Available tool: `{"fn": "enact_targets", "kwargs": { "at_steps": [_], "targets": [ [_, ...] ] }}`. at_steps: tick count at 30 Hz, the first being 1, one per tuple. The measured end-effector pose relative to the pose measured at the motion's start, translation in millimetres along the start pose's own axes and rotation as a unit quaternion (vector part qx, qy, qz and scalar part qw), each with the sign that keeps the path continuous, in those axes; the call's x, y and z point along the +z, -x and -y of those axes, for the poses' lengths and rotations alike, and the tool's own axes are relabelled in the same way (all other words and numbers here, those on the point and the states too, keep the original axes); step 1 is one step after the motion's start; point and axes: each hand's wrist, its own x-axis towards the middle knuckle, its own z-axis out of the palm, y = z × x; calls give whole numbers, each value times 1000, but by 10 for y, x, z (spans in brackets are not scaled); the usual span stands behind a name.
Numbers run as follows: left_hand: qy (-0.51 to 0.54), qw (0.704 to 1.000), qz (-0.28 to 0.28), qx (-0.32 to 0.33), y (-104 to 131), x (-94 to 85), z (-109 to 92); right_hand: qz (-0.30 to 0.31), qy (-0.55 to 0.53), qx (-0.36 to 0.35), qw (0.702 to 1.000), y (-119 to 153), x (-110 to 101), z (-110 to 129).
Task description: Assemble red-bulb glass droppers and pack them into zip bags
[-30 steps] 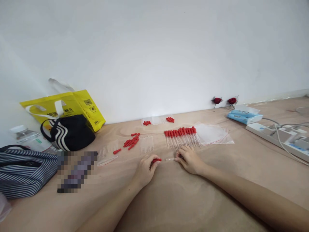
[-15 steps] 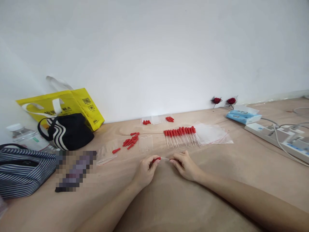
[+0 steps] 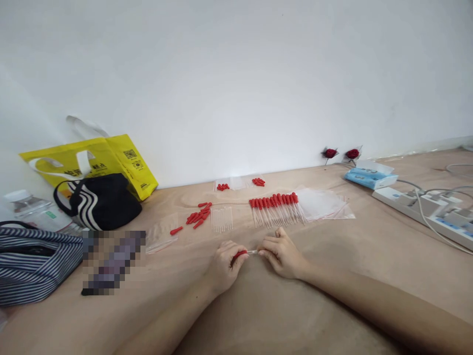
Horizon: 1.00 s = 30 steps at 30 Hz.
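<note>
Between thumb and fingers, my left hand point(image 3: 226, 264) pinches a red rubber dropper bulb point(image 3: 240, 254). My right hand point(image 3: 280, 255) grips a clear dropper tube point(image 3: 252, 252), whose left end meets the bulb; how deep it sits inside, I cannot tell. Beyond my hands lies a row of droppers with red bulbs point(image 3: 275, 201), tubes pointing toward me. Left of them are several bare clear tubes point(image 3: 222, 219) side by side, then a loose heap of red bulbs point(image 3: 199, 216). One single bulb point(image 3: 176, 230) lies apart, nearer me.
Clear plastic bags point(image 3: 325, 203) lie right of the droppers. At left stand a yellow bag point(image 3: 138, 170), a black pouch point(image 3: 111, 202), a striped pouch point(image 3: 44, 264) and a bottle point(image 3: 35, 207). At right are a tissue pack point(image 3: 369, 177), a power strip point(image 3: 424, 209) with cables and two red roses point(image 3: 330, 153).
Both hands have come closer together and slightly nearer me. Less of the clear tube shows between them. The view has shifted slightly.
</note>
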Motion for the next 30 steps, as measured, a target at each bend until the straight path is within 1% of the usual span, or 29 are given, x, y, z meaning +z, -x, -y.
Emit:
{"fn": "enact_targets", "kwargs": {
  "at_steps": [5, 11, 16, 18, 19, 20, 22, 24, 25, 27, 29, 30],
  "targets": [
    [-4, 1000, 3, 16, 0, 0, -13, 17, -26, 11, 999, -24, 21, 31],
    [-1, 1000, 4, 17, -12, -5, -9, 42, -38, 2, 998, -61, 41, 23],
    [-8, 1000, 17, 1, -32, -23, 0, 58, 0, -23, 998, -120, -66, 38],
    [-21, 1000, 9, 8, -40, -64, 40, 54, 27, -27, 998, -147, -130, 31],
    [-39, 999, -4, 9, -43, -99, 78, 48, 36, -17, 998, -162, -160, 12],
    [-68, 997, -24, 3, -46, -145, 128, 38, 39, 6, 998, -179, -186, -22],
    [-154, 984, -79, -37, -46, -265, 268, 4, 33, 87, 996, -219, -231, -142],
    [-247, 953, -129, -116, -35, -413, 441, -46, 31, 197, 979, -266, -269, -320],
    [-285, 935, -137, -157, -23, -489, 530, -70, 43, 252, 964, -288, -286, -420],
    [-349, 899, -128, -230, 13, -626, 693, -101, 80, 351, 927, -319, -315, -616],
    [-381, 877, -97, -276, 57, -726, 818, -115, 115, 423, 891, -322, -331, -773],
    [-391, 870, -81, -290, 78, -757, 865, -117, 127, 446, 878, -313, -331, -832]
  ]
}}
